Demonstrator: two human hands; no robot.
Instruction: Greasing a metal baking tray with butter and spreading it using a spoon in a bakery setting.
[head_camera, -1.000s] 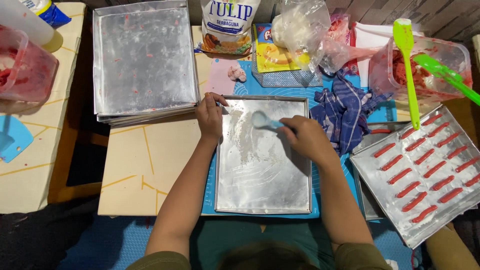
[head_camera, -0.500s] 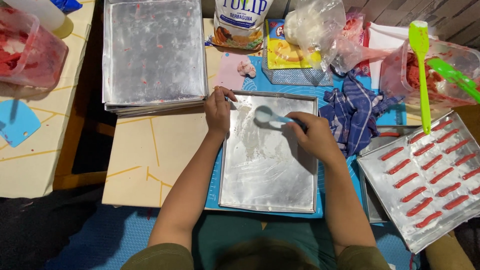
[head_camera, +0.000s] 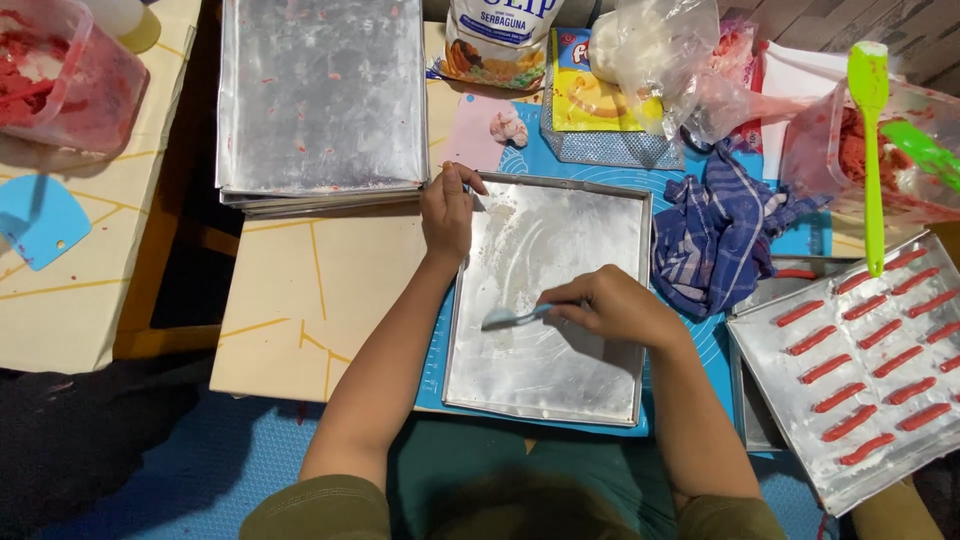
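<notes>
Metal baking tray (head_camera: 560, 300), shallow and greased, is lying on a blue mat at the tabletop's near edge. I am pinching its far-left rim with my left hand (head_camera: 447, 212), fingers closed on the lip; my right hand (head_camera: 610, 308) is gripping a small pale-blue brush (head_camera: 508, 317), its head touching the tray floor. I judge the tray light, stiff and slippery; the rim is the best hold. Crowding it: a checked cloth (head_camera: 715, 235) just right, stacked trays (head_camera: 320, 100) beyond, and a tray of red dough strips (head_camera: 860, 370).
</notes>
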